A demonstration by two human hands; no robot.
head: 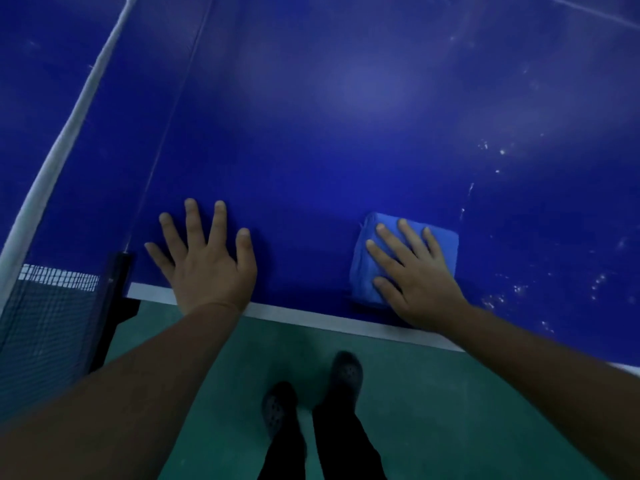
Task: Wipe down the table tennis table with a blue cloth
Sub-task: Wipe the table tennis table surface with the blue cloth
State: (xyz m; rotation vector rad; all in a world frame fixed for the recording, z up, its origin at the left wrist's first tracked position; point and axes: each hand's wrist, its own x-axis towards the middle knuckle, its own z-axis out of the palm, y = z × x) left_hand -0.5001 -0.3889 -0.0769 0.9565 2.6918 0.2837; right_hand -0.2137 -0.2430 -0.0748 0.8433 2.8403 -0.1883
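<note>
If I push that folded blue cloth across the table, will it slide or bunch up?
The blue cloth looks soft and thickly folded, so it probably slides as one pad under the flat right hand. The table looks smooth and glossy, so drag seems low. Lifted, it would likely flop open.

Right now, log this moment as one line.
right hand flat on blue cloth | left hand flat on table | specks right of cloth

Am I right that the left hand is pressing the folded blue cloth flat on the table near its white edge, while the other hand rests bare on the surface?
Not quite: the head view shows the right hand pressing the folded blue cloth near the table's white edge; the left hand rests bare.
</note>
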